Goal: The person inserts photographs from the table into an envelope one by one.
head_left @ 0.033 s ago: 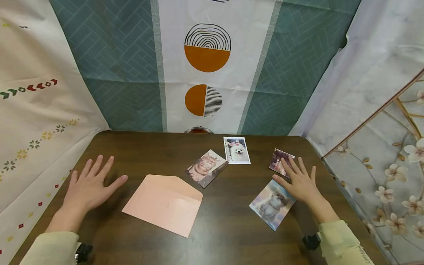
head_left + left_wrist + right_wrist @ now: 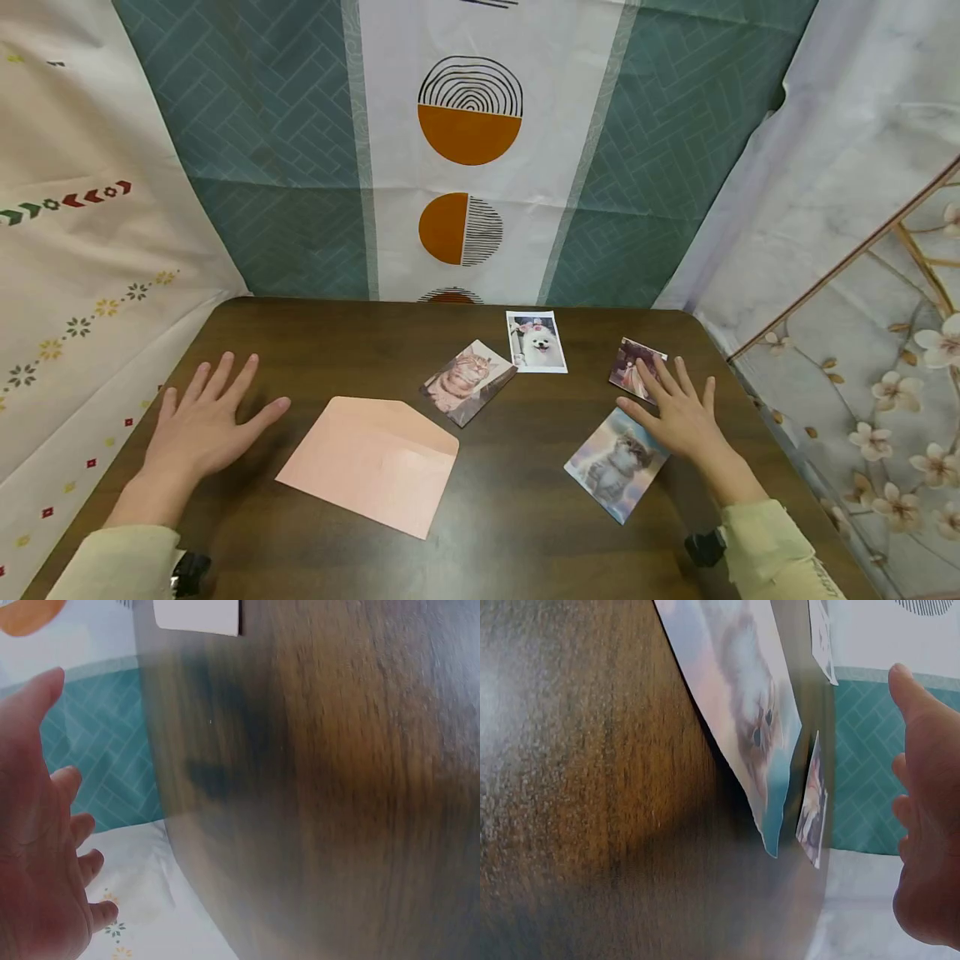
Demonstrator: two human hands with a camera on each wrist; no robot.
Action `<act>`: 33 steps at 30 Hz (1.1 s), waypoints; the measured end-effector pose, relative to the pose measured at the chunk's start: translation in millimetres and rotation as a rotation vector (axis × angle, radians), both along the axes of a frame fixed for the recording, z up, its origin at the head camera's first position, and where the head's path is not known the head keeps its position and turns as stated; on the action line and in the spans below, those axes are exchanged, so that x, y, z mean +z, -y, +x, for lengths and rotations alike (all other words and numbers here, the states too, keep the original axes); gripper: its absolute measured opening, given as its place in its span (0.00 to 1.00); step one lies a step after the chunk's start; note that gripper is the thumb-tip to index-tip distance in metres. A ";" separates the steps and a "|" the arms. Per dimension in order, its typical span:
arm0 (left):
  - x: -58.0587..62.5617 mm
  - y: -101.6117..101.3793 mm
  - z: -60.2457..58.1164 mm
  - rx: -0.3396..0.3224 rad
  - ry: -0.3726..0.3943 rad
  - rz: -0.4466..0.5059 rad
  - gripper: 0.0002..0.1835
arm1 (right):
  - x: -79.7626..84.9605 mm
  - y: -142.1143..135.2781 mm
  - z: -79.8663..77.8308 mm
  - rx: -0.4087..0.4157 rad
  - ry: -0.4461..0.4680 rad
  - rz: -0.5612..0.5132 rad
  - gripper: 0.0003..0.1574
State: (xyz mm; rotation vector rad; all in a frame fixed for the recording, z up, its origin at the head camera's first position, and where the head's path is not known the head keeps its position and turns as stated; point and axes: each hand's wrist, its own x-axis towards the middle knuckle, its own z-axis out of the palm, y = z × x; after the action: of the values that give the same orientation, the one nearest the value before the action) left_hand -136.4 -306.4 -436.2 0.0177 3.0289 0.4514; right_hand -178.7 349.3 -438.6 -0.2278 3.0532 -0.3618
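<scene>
My left hand [image 2: 202, 429] hovers over the left part of the table with fingers spread, holding nothing; its palm [image 2: 34, 862] shows in the left wrist view. To its right lies a pink envelope [image 2: 367, 467]. Fingers spread too, my right hand [image 2: 682, 412] hangs over the right side, clear of the surface in the right wrist view. Below its thumb is a grey kitten picture card [image 2: 615, 471], one corner bent up in the right wrist view. A small dark picture card [image 2: 627, 367] is partly hidden by the right fingertips.
An orange cat card [image 2: 465, 379] lies beyond the envelope, its corner meeting a white-bordered dog photo [image 2: 540, 346]. The dark wooden table [image 2: 495, 533] ends at hanging patterned cloths: green and white [image 2: 292, 233] behind, pale ones on both sides.
</scene>
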 end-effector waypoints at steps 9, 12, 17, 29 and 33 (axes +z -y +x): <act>-1.4 -5.5 0.6 -0.001 0.004 -0.002 0.55 | 0.2 5.8 -2.7 0.014 -0.003 -0.018 0.58; 0.4 -12.1 2.8 0.001 0.021 -0.005 0.57 | 0.1 8.4 -3.8 0.024 0.006 -0.024 0.58; 3.7 -31.0 2.5 -0.013 0.048 -0.001 0.58 | -0.8 11.0 -6.6 0.031 -0.003 -0.009 0.59; 5.1 -80.1 8.2 -0.088 0.092 -0.021 0.58 | -2.3 32.8 -23.1 0.110 -0.038 -0.008 0.58; 8.7 -96.9 12.2 -0.105 0.140 -0.016 0.58 | -3.7 45.6 -28.1 0.139 -0.044 -0.014 0.58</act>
State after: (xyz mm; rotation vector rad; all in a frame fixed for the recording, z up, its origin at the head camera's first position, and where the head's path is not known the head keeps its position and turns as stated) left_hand -124.3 -209.5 -427.5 0.1374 2.8769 0.4022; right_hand -206.8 303.7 -442.4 -0.4522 3.0555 -0.3740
